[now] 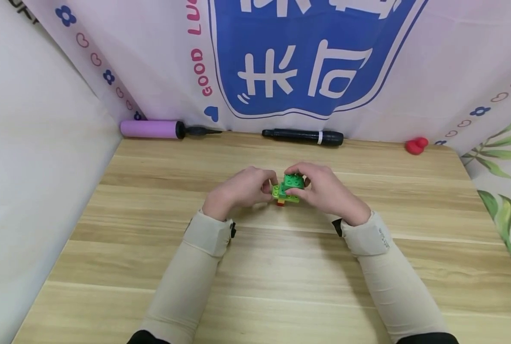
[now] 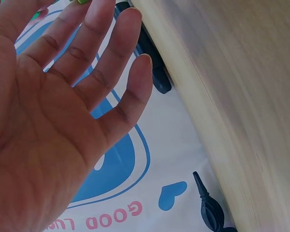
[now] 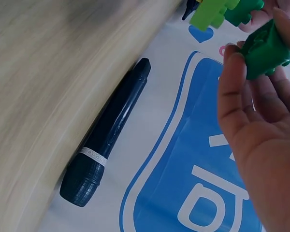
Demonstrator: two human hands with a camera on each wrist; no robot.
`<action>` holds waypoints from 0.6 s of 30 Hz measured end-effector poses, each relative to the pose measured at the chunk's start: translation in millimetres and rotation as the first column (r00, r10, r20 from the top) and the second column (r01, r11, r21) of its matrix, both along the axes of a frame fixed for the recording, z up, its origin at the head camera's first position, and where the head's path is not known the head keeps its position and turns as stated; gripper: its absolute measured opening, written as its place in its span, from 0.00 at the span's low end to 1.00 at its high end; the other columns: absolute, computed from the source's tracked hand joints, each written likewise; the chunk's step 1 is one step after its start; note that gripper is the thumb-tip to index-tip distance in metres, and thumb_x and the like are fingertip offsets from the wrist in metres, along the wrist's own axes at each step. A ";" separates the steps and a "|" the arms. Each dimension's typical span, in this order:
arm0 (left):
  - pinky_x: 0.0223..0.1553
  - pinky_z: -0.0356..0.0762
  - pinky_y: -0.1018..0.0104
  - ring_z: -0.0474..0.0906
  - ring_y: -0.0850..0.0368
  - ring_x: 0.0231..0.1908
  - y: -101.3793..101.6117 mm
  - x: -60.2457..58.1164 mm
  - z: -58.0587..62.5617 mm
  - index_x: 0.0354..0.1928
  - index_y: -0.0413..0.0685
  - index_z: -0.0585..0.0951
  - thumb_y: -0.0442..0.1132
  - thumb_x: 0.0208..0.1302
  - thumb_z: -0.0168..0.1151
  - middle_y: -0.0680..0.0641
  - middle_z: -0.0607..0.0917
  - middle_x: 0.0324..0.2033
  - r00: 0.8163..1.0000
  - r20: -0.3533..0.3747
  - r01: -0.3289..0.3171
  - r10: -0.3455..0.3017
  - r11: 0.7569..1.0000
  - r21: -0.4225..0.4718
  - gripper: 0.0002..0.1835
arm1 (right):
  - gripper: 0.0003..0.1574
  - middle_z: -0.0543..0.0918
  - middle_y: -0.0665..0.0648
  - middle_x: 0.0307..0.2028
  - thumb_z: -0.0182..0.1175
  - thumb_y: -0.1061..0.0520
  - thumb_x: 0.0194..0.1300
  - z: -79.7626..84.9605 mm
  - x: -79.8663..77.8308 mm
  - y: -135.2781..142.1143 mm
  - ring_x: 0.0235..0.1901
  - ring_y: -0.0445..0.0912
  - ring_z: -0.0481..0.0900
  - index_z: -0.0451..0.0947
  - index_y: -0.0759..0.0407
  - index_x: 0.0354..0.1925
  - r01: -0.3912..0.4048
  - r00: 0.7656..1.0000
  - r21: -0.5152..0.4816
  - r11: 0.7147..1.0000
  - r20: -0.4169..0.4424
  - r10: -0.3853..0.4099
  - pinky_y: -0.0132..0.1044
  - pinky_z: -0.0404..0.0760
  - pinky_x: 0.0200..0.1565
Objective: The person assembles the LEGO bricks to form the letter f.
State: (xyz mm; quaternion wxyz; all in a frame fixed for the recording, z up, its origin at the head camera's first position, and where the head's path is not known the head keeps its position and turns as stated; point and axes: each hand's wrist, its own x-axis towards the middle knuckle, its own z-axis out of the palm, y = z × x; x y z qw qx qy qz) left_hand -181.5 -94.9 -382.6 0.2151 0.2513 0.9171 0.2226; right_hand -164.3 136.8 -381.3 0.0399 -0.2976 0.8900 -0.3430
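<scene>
Near the middle of the table, my left hand [image 1: 241, 189] pinches a small assembly of building bricks [image 1: 276, 192] at its left end. The assembly has lime and green parts, with yellow and red pieces [image 1: 280, 202] low on its near side. Between its thumb and fingers, my right hand [image 1: 323, 192] holds a dark green brick [image 1: 293, 180] above the assembly. In the right wrist view, a gap shows between this green brick [image 3: 266, 50] and the lime part [image 3: 210, 14]. Only a sliver of lime [image 2: 81, 1] shows by the left fingertips in the left wrist view.
Along the back of the wooden table [image 1: 281, 282] lie a purple pump [image 1: 150, 129] with a black nozzle, a black microphone [image 1: 303, 137] with a white band, and a red toy duck [image 1: 416, 145]. A printed cloth [image 1: 152, 57] hangs behind.
</scene>
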 end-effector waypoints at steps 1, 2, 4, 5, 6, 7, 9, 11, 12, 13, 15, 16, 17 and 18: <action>0.44 0.77 0.61 0.78 0.55 0.39 0.3 -0.1 -0.5 0.58 0.51 0.81 0.40 0.73 0.69 0.51 0.83 0.39 1.000 0.000 -0.003 0.003 1.000 0.000 0.15 | 0.26 0.87 0.60 0.54 0.75 0.58 0.66 -0.5 0.4 -0.2 0.45 0.50 0.85 0.82 0.64 0.60 -0.003 1.000 -0.004 1.000 -0.006 0.003 0.49 0.87 0.46; 0.45 0.78 0.61 0.78 0.55 0.39 0.5 -0.4 -1.0 0.58 0.51 0.81 0.40 0.73 0.69 0.51 0.83 0.39 1.000 0.000 -0.003 0.003 1.000 0.001 0.15 | 0.26 0.87 0.60 0.54 0.75 0.58 0.66 -1.0 0.7 -0.5 0.45 0.50 0.85 0.82 0.64 0.59 -0.006 1.000 -0.008 1.000 -0.013 0.006 0.49 0.88 0.46; 0.46 0.78 0.61 0.78 0.55 0.40 0.5 -0.5 -1.3 0.58 0.51 0.81 0.40 0.73 0.70 0.51 0.84 0.40 1.000 -0.003 -0.005 0.005 1.000 0.002 0.15 | 0.26 0.87 0.60 0.54 0.75 0.58 0.66 -2.1 0.7 -1.2 0.45 0.50 0.85 0.83 0.64 0.59 -0.019 0.999 -0.011 1.000 -0.029 0.018 0.48 0.88 0.46; 0.47 0.78 0.61 0.78 0.55 0.41 0.4 -0.6 -1.5 0.58 0.51 0.81 0.40 0.73 0.70 0.51 0.84 0.40 1.000 -0.006 -0.005 0.005 1.000 0.002 0.15 | 0.26 0.87 0.60 0.54 0.75 0.58 0.66 -2.4 0.7 -1.6 0.45 0.49 0.85 0.83 0.64 0.60 -0.025 0.999 -0.008 1.000 -0.038 0.025 0.46 0.88 0.45; 0.46 0.78 0.61 0.79 0.54 0.41 0.1 -0.7 -1.5 0.58 0.51 0.81 0.40 0.72 0.70 0.50 0.84 0.40 1.000 -0.007 -0.005 0.005 1.000 0.003 0.15 | 0.25 0.87 0.59 0.53 0.75 0.58 0.67 -2.2 1.0 -2.1 0.45 0.49 0.86 0.83 0.64 0.60 -0.033 0.999 -0.006 0.999 -0.044 0.033 0.45 0.89 0.46; 0.46 0.78 0.61 0.79 0.54 0.41 -0.1 -0.6 -1.5 0.58 0.51 0.82 0.40 0.72 0.70 0.50 0.84 0.40 1.000 -0.009 -0.005 0.005 1.000 0.005 0.15 | 0.25 0.87 0.59 0.53 0.75 0.58 0.67 -2.0 1.4 -2.3 0.46 0.49 0.86 0.83 0.63 0.60 -0.040 0.998 -0.003 0.999 -0.048 0.040 0.44 0.89 0.46; 0.46 0.78 0.61 0.78 0.54 0.41 -0.5 -0.6 -1.6 0.58 0.51 0.82 0.39 0.72 0.69 0.50 0.84 0.40 1.000 -0.013 -0.002 0.002 1.000 0.006 0.15 | 0.24 0.87 0.58 0.52 0.74 0.58 0.68 -1.7 2.2 -2.5 0.46 0.48 0.86 0.84 0.63 0.60 -0.052 0.997 0.003 0.999 -0.055 0.052 0.43 0.89 0.47; 0.46 0.78 0.61 0.78 0.54 0.41 -0.7 -0.7 -2.2 0.58 0.50 0.82 0.39 0.72 0.69 0.50 0.84 0.40 1.000 -0.015 0.000 0.000 1.000 0.008 0.15 | 0.24 0.86 0.59 0.53 0.73 0.59 0.68 -1.4 3.0 -2.5 0.47 0.49 0.86 0.83 0.64 0.60 -0.061 0.997 0.006 0.998 -0.055 0.061 0.45 0.89 0.48; 0.46 0.78 0.61 0.78 0.54 0.41 -0.8 -0.7 -2.4 0.58 0.50 0.82 0.39 0.72 0.69 0.50 0.84 0.40 1.000 -0.014 0.001 -0.001 1.000 0.008 0.15 | 0.24 0.86 0.59 0.53 0.73 0.59 0.69 -1.5 3.3 -2.3 0.47 0.49 0.86 0.83 0.64 0.60 -0.063 0.997 0.005 0.998 -0.051 0.063 0.45 0.89 0.49; 0.46 0.78 0.61 0.79 0.54 0.41 -0.9 -0.6 -2.5 0.58 0.50 0.82 0.39 0.73 0.69 0.50 0.84 0.40 1.000 -0.015 0.001 0.000 1.000 0.008 0.15 | 0.24 0.86 0.59 0.53 0.73 0.59 0.69 -1.6 3.4 -2.1 0.47 0.49 0.86 0.83 0.63 0.60 -0.062 0.997 0.007 0.998 -0.049 0.062 0.46 0.89 0.49; 0.46 0.79 0.61 0.79 0.55 0.40 -1.0 -0.7 -2.6 0.59 0.50 0.81 0.39 0.73 0.69 0.50 0.84 0.40 1.000 -0.013 0.000 0.000 1.000 0.008 0.15 | 0.24 0.86 0.58 0.52 0.73 0.59 0.68 -2.8 3.2 -1.2 0.47 0.48 0.86 0.83 0.63 0.60 -0.058 0.997 0.008 0.998 -0.052 0.058 0.46 0.89 0.49; 0.46 0.79 0.61 0.79 0.55 0.40 -1.1 -0.6 -2.4 0.59 0.50 0.81 0.39 0.73 0.69 0.51 0.84 0.40 1.000 -0.012 0.000 0.001 1.000 0.008 0.15 | 0.23 0.87 0.58 0.52 0.73 0.59 0.68 -3.2 3.1 -0.8 0.46 0.48 0.86 0.83 0.62 0.60 -0.057 0.997 0.008 0.998 -0.056 0.058 0.45 0.89 0.49; 0.46 0.79 0.61 0.79 0.55 0.40 -1.2 -0.5 -2.2 0.58 0.50 0.81 0.39 0.73 0.69 0.51 0.84 0.40 1.000 -0.010 0.000 0.000 1.000 0.008 0.15 | 0.23 0.87 0.58 0.52 0.74 0.59 0.68 -3.6 3.0 -0.4 0.46 0.48 0.87 0.84 0.62 0.59 -0.056 0.996 0.007 0.998 -0.063 0.057 0.45 0.89 0.48; 0.45 0.79 0.61 0.79 0.55 0.40 -1.2 -0.5 -2.0 0.58 0.50 0.81 0.39 0.73 0.69 0.51 0.84 0.40 1.000 -0.010 0.000 0.000 1.000 0.007 0.15 | 0.23 0.87 0.58 0.51 0.74 0.58 0.67 -3.8 2.9 -0.2 0.45 0.48 0.87 0.84 0.62 0.58 -0.055 0.996 0.005 0.998 -0.070 0.055 0.44 0.89 0.47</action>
